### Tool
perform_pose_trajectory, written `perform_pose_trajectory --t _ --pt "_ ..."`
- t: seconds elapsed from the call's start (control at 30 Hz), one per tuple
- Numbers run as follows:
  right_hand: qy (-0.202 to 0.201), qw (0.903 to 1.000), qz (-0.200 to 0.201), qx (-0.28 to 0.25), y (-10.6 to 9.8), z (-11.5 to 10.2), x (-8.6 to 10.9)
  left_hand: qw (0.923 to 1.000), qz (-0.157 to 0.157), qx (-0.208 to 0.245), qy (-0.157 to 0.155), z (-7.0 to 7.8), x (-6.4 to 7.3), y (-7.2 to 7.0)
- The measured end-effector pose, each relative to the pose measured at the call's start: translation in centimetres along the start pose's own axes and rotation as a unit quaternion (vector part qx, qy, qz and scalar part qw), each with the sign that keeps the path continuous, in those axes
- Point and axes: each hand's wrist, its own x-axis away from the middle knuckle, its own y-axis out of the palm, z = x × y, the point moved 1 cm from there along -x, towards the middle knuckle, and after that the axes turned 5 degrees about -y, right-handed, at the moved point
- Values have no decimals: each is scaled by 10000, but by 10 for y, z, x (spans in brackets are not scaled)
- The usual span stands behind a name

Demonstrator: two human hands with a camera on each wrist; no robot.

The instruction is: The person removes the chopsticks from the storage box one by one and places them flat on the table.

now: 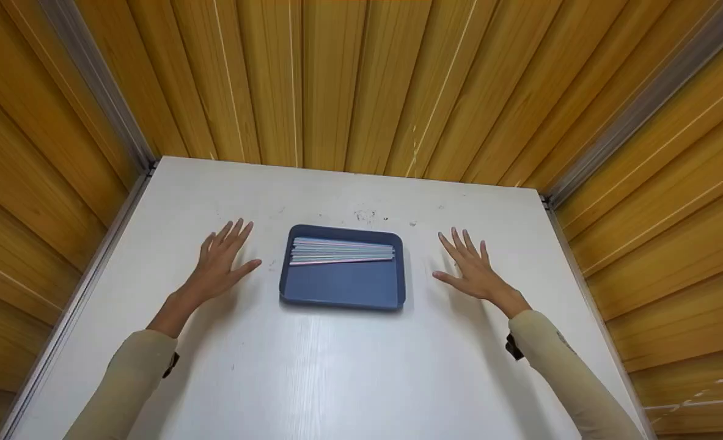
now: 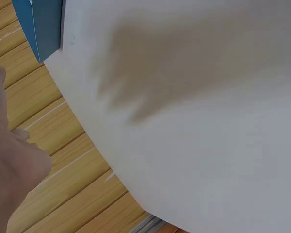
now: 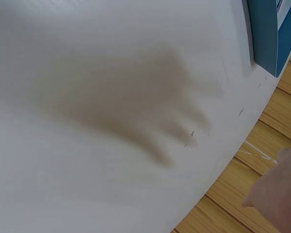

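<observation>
A blue-grey rectangular tray [image 1: 343, 286] sits on the white table between my two hands. Inside it, along the far side, lies a bundle of thin striped straws [image 1: 343, 250], pale with coloured lines. To the left of the tray my left hand [image 1: 219, 263] hovers over the table, fingers spread, holding nothing. My right hand [image 1: 472, 269] is held the same way on the tray's right, fingers apart and nothing in it. Both wrist views catch a corner of the tray [image 2: 47, 29], with part of each hand at the frame's edge and its shadow on the table.
The white table [image 1: 337, 373] has dark scuff marks beyond the tray. Yellow wood-pattern panels [image 1: 330, 85] rise behind it and on both sides. Grey metal rails [image 1: 101, 79] run along the corners and table edges.
</observation>
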Motion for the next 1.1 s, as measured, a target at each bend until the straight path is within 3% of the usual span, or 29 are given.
perform_pose_trajectory --t 0.27,0.5,0.73,1.0,1.1 --pt "-178 9998 -71 -115 -4 -7 -7 9889 -474 1401 -169 8 -3 17" --pt "-348 9989 -145 -279 1 -17 -16 9691 -844 2317 -85 11 -9 31" --pt "-664 9974 -102 -268 5 -28 -25 9477 -1204 2937 -322 15 -18 44" --pt "-1083 9933 38 -412 9 -39 -28 9348 -1273 3236 -720 18 -23 59" --pt "-1216 9916 92 -423 10 -44 -30 9226 -1343 3505 -891 17 -24 63"
